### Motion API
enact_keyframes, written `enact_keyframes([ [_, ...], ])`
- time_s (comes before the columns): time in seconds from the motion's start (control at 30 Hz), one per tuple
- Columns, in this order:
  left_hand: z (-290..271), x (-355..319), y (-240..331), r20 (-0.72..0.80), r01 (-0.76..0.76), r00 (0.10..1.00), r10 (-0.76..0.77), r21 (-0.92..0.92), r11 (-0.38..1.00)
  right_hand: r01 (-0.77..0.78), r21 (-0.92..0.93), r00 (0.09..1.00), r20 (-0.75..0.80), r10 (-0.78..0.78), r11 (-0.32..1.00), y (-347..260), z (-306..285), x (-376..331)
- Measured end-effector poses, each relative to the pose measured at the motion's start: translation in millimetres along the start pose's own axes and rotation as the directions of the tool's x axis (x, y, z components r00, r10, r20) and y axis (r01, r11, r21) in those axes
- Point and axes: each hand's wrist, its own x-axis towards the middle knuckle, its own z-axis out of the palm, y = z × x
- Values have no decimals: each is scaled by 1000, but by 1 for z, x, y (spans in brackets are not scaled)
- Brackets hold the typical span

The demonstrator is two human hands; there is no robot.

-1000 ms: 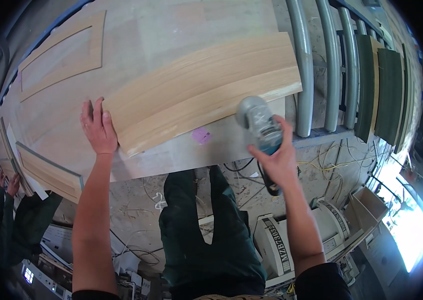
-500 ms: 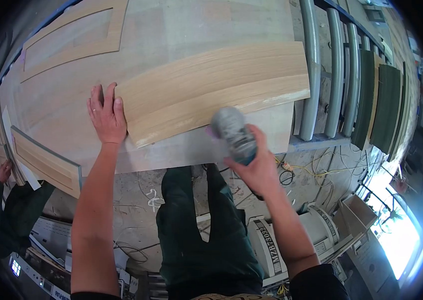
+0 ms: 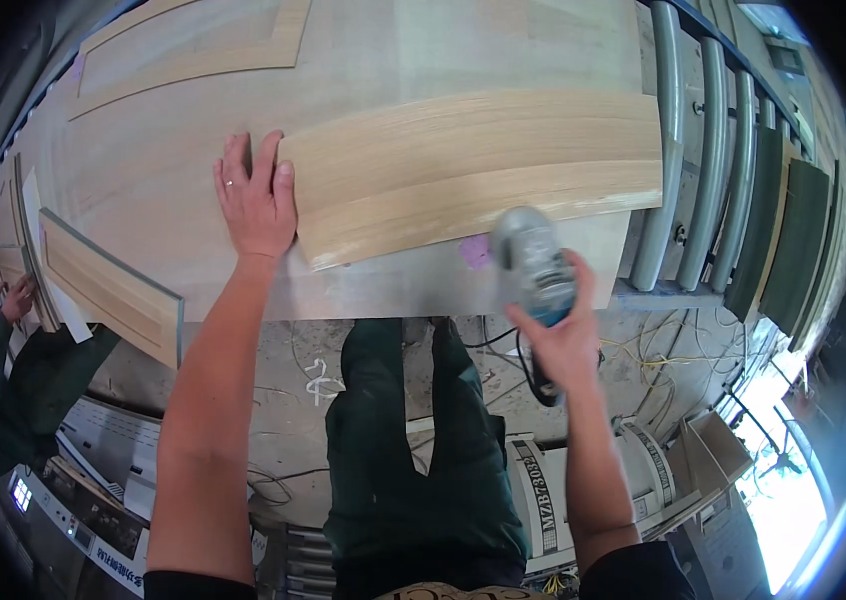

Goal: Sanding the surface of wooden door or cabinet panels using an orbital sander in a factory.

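A pale wooden board [image 3: 473,165] lies flat on the worktable [image 3: 173,180], its near edge roughly parallel to the table's front. My left hand [image 3: 261,205] rests on the table at the board's left end, fingers spread, its thumb side against that end. My right hand [image 3: 565,335] is wrapped round the handle of a corded power sander [image 3: 535,265], grey at the head and blue towards the grip. The sander's head is at the board's near edge, right of the middle, and is slightly blurred. A purple sanding disc [image 3: 475,252] shows beside the head.
A framed panel [image 3: 283,45] lies at the far left, and another [image 3: 108,285] leans over the left front edge. Metal rollers [image 3: 708,165] and dark green panels [image 3: 793,245] are on the right. Cables [image 3: 653,360] trail over the floor. Another person's hand [image 3: 18,300] is at far left.
The sander in my right hand has shifted right along the board's near edge, and the purple disc shows more. The whole scene, my left hand included, sits farther right in the view.
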Motion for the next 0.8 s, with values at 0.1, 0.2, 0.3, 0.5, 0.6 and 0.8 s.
enact_keyframes([
  [0.1, 0, 0, 2, 1, 10, 1000, -10, 1, 1000, -44, -2, 991, 123, 44, 999, -26, 41, -19],
  [0.2, 0, 1, 4, -4, 16, 1000, -16, -14, 1000, 228, -67, 966, 144, -217, 971, -30, 69, -26],
  [0.3, 1, 0, 2, -1, 17, 1000, -17, -9, 1000, 286, -96, 940, 223, -260, 953, -38, 74, -26],
  [0.5, -1, 0, 1, -7, 21, 1000, -21, -6, 1000, -2, 22, 998, 60, 0, 1000, -27, 27, -13],
  [0.6, -2, 0, 0, -15, 22, 1000, -22, 2, 1000, 60, -1, 993, -102, -60, 998, -11, 20, -8],
  [0.8, 1, 2, 7, -30, 15, 999, -15, -2, 1000, 17, -27, 989, 148, -13, 999, -49, 74, -37],
])
